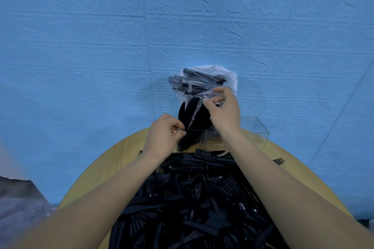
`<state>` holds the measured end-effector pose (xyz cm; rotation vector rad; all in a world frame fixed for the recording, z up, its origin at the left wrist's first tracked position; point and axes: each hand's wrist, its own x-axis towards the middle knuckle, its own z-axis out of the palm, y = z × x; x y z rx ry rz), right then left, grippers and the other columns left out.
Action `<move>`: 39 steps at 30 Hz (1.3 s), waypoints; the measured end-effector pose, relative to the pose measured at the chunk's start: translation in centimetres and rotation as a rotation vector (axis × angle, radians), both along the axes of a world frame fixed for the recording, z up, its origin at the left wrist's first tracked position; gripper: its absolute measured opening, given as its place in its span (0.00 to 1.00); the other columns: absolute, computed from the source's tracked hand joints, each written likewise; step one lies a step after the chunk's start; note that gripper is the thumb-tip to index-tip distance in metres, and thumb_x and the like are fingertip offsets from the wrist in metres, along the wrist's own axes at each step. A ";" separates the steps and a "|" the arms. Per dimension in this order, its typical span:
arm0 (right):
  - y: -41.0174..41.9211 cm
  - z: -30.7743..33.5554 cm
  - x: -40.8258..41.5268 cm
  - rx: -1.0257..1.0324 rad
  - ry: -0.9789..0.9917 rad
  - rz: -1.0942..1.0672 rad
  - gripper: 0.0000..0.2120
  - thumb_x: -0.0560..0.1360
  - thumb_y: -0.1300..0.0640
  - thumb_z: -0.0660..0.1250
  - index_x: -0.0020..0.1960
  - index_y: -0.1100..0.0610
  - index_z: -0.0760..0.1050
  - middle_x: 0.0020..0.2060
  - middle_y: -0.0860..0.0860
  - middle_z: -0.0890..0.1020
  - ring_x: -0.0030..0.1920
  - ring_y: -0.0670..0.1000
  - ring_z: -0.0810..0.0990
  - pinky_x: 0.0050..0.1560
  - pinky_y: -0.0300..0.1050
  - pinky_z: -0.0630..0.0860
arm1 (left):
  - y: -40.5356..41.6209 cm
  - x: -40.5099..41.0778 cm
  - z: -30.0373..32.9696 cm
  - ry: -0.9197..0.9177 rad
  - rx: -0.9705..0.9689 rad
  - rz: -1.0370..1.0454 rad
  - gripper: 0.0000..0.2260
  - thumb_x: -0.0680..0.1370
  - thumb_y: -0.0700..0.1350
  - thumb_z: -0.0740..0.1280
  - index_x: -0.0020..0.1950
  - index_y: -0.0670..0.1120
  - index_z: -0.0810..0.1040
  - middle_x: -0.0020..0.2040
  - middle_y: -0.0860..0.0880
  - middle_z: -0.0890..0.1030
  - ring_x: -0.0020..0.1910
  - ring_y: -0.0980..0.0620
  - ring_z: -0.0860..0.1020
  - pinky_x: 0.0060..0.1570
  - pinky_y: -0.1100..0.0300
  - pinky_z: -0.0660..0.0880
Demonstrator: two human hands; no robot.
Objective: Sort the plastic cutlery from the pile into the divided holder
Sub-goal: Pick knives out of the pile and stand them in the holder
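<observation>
Both hands are up at the far end of the desk (97,172). The right hand (223,110) pinches a clear plastic bag (212,79) between its thumb and fingers. The left hand (165,134) has its fingers curled, and it pinches something thin at the top edge of the holder; I cannot tell if it is the bag or the edge itself.

Inside the bag are black forks or knives lying in a bunch (198,81); I cannot tell which. Just below them, a bunch of black spoons (190,111) stands up between the two hands, with the round ends up. Their lower ends go down into the left part of the clear divided holder (261,133). The holder is a see-through box, and it stands at the back of the desk, close to the blue wall (101,36).

Nearer the person, a big pile of black cutlery (198,198) covers the middle of the yellow desk. Forks, spoons and knives are all mixed up in it. One fork (279,160) lies a little apart on the right side of the desk, near the holder.
</observation>
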<state>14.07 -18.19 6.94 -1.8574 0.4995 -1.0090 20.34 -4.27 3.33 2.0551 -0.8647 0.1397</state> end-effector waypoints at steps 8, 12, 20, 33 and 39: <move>0.4 -0.5 -1.2 -0.285 0.128 0.010 0.10 0.78 0.63 0.61 0.53 0.60 0.81 0.50 0.52 0.81 0.51 0.48 0.75 0.48 0.32 0.62 | 0.1 -0.7 -0.2 -0.061 0.040 0.007 0.03 0.75 0.40 0.68 0.48 0.45 0.81 0.50 0.50 0.76 0.48 0.53 0.76 0.50 0.60 0.73; 0.1 -0.8 -4.8 -0.188 0.092 -0.047 0.08 0.78 0.61 0.63 0.51 0.55 0.81 0.47 0.47 0.81 0.47 0.45 0.76 0.43 0.26 0.66 | 1.1 -2.5 -0.5 -0.111 0.096 0.016 0.09 0.78 0.44 0.65 0.57 0.48 0.76 0.56 0.55 0.69 0.41 0.58 0.73 0.37 0.70 0.64; -1.6 -6.3 -12.1 -0.339 0.631 0.016 0.17 0.77 0.56 0.65 0.65 0.57 0.73 0.63 0.54 0.74 0.63 0.54 0.71 0.60 0.44 0.69 | 2.5 -7.4 -2.4 -0.038 0.167 -0.063 0.11 0.78 0.47 0.64 0.61 0.51 0.74 0.58 0.58 0.70 0.53 0.58 0.73 0.47 0.64 0.67; -0.8 -7.9 -12.2 -0.443 0.617 0.141 0.13 0.76 0.61 0.64 0.59 0.53 0.77 0.56 0.52 0.76 0.59 0.55 0.73 0.62 0.52 0.68 | -1.4 -8.9 -2.5 -0.297 0.439 -0.177 0.19 0.78 0.48 0.63 0.69 0.49 0.68 0.65 0.51 0.70 0.63 0.51 0.69 0.63 0.57 0.66; -0.4 -7.2 -13.2 -0.371 0.343 0.156 0.11 0.75 0.62 0.68 0.55 0.54 0.81 0.50 0.50 0.82 0.53 0.52 0.77 0.57 0.43 0.70 | -2.4 -8.5 -2.2 -0.494 0.616 -0.221 0.14 0.82 0.53 0.55 0.64 0.52 0.72 0.61 0.54 0.75 0.61 0.52 0.71 0.62 0.58 0.60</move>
